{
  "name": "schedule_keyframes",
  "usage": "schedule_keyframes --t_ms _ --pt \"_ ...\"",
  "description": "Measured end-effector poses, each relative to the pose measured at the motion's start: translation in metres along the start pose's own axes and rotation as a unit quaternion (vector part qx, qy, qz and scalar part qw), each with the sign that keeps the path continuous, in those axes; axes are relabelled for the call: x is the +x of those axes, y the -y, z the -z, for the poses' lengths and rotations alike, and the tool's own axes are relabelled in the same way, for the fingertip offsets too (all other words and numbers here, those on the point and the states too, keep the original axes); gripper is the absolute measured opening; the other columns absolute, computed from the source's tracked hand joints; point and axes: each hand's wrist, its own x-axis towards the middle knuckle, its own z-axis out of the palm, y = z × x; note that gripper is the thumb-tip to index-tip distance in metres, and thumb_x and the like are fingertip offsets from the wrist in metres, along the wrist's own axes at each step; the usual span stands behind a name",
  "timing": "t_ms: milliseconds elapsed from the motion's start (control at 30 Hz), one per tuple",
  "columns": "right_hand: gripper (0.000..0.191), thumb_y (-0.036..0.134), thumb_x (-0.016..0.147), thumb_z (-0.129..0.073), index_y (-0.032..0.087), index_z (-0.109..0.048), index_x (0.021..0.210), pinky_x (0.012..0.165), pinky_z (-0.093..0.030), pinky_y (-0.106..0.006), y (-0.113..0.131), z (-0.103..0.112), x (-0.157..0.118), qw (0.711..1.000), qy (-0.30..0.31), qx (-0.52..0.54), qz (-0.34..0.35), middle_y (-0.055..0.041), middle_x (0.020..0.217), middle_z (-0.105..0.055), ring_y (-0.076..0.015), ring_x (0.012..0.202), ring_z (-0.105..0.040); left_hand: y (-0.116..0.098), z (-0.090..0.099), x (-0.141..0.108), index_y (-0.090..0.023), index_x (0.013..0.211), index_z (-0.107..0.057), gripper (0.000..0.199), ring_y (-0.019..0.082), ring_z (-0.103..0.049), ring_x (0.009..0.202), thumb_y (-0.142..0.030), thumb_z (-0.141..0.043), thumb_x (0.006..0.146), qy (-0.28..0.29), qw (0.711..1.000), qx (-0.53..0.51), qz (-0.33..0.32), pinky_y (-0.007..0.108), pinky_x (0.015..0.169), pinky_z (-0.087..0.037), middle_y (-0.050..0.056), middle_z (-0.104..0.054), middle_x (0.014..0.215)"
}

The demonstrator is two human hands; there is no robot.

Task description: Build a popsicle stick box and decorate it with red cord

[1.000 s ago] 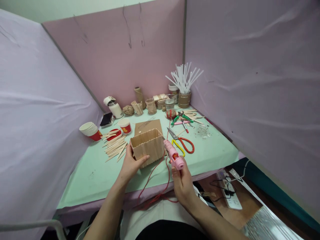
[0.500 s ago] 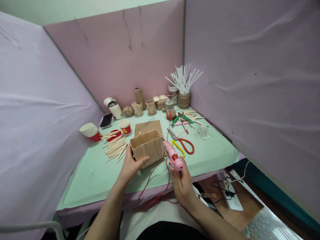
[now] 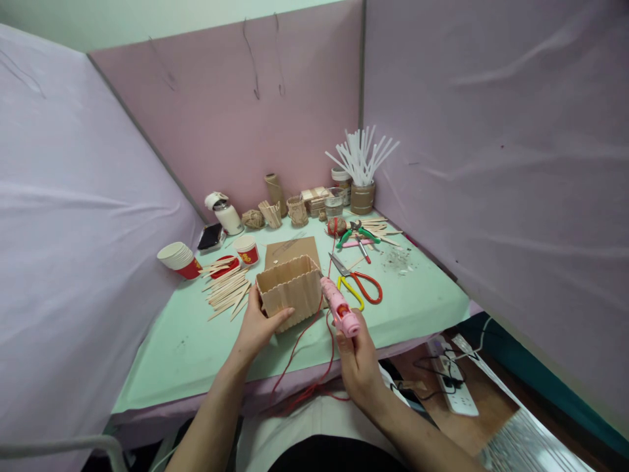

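1. Head view, the box: a wooden box (image 3: 293,296) with a scalloped rim is held over the near middle of the green-covered table (image 3: 191,354). Its long axis runs left to right, the right end angled slightly away from the person. The open top faces up, and the long front wall faces the person. Whether its base touches the table cannot be told.

2. Head view, left side: the left hand (image 3: 260,326) grips the box's left end, thumb flat on the front wall, other fingers mostly hidden behind.

3. Head view, right side: the right hand (image 3: 358,354) is closed around the handle of a pink glue gun (image 3: 339,307). The gun's long axis slants; its nozzle points forward and left at the box's right end, its rear towards the person. Contact at the tip cannot be made out.

4. Head view, around them: cardboard (image 3: 293,248) lies behind the box, wooden sticks (image 3: 227,293) to its left. Scissors (image 3: 348,271) lie right, blades pointing away from the person.
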Motion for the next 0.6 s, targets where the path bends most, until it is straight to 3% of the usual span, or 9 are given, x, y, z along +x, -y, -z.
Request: schedule_keyframes --t_ms 600 --pt "0.021 0.031 0.099 -0.037 0.021 -0.049 0.113 0.082 -0.046 -0.034 0.0067 0.0017 0.0019 1.000 0.000 -0.016 0.007 -0.0074 0.106 -0.055 -0.0201 0.097 -0.053 0.0021 0.0013 0.0003 -0.021 0.130 -0.036 0.084 0.029 -0.055 0.119 -0.038 -0.080 0.062 0.004 1.000 -0.001 -0.003 0.040 0.093 -0.049 0.013 -0.053 0.129"
